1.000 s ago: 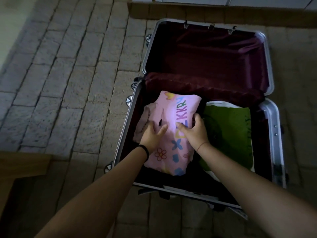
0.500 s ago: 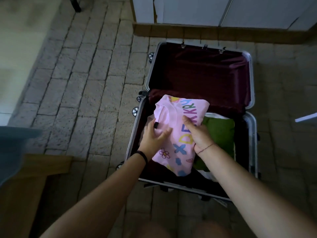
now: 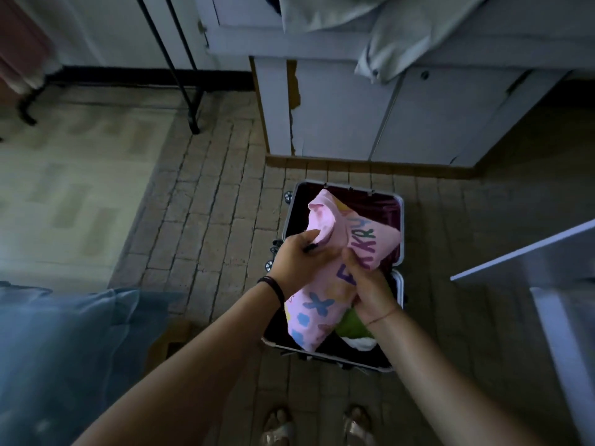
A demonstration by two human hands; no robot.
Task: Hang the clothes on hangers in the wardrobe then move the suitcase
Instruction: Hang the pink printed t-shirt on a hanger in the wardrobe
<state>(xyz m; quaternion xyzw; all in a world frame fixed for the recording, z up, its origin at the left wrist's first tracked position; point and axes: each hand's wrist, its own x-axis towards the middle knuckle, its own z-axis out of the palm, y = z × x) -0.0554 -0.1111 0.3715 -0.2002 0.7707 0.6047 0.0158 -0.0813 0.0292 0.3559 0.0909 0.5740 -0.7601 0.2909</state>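
A folded pink garment [image 3: 317, 304] with coloured letters and flower prints hangs in the air above the open suitcase [image 3: 400, 284]. My left hand [image 3: 297, 263] grips its upper left part, and a small dark object shows between those fingers. My right hand [image 3: 367, 292] grips the garment's right side near the letters. The suitcase lies open on the brick-pattern floor, its dark red lining showing. A green garment [image 3: 352, 323] and a bit of white cloth [image 3: 362, 342] remain in its near half, partly hidden by the pink one.
A white wardrobe [image 3: 341, 111] stands just behind the suitcase, grey cloth [image 3: 396, 43] draped on top. A black metal rack leg [image 3: 190, 101] stands at the back left. Blue fabric [image 3: 64, 342] fills the lower left. A white open door edge [image 3: 528, 255] juts in at right. My feet [image 3: 317, 426] stand below.
Both hands have lifted the pink garment up out of the suitcase. The view has risen and pulled back, bringing the wardrobe, rack and my feet into sight.
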